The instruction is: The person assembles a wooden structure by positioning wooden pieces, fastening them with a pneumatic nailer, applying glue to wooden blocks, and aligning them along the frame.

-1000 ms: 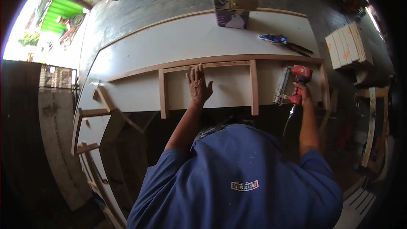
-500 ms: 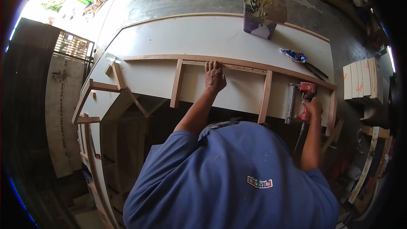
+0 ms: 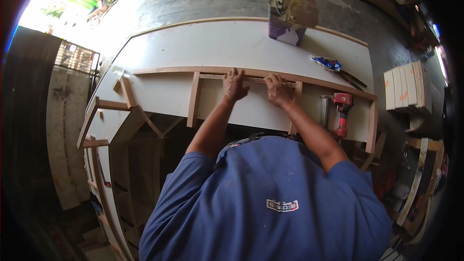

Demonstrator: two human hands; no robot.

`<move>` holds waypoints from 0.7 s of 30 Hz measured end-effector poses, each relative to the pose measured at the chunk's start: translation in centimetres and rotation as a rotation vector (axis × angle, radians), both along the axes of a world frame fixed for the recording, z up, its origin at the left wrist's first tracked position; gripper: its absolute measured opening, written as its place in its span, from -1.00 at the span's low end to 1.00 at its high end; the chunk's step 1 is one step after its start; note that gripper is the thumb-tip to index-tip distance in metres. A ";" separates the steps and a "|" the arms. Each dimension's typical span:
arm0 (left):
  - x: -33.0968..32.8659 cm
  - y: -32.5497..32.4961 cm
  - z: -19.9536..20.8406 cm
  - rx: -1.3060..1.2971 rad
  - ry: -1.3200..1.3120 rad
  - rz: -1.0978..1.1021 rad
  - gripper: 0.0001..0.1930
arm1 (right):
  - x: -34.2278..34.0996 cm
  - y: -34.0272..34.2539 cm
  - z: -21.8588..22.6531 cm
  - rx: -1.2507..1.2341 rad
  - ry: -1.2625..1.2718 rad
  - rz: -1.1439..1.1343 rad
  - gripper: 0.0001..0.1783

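Note:
A wooden frame lies on a white panel (image 3: 208, 43), made of a long rail (image 3: 169, 70) with short crosspieces (image 3: 194, 100) standing off it. Along the rail's near side, between two crosspieces, runs a thin wooden strip (image 3: 211, 76). My left hand (image 3: 235, 87) rests over strip and rail, fingers stretched forward and thumb apart. To its right, my right hand (image 3: 279, 91) bends its fingers over the strip near the right crosspiece; its fingertips are partly hidden. A red nail gun (image 3: 342, 108) lies on the panel right of my right forearm, untouched.
A cardboard box (image 3: 288, 31) stands at the panel's far side. Near it lie a blue-and-white packet (image 3: 326, 63) and a dark tool (image 3: 353, 80). Joined wood pieces (image 3: 113, 104) sit at the left. Stacked pale boards (image 3: 406, 86) stand on the right; a person sits far right.
My right hand has let go of the nail gun, leaving it on the panel, and moved left onto the strip. My left hand's fingers have spread, with the thumb now out.

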State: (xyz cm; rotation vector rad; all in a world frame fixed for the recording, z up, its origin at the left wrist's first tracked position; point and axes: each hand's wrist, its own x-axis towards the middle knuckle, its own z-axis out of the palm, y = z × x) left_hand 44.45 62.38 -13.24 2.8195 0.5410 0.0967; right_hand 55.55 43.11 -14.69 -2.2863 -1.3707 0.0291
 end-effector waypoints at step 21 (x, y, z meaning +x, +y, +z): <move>1.7 12.3 -0.1 -0.060 0.287 0.249 -0.42 | 0.1 2.1 -1.3 0.031 -0.243 0.092 -0.86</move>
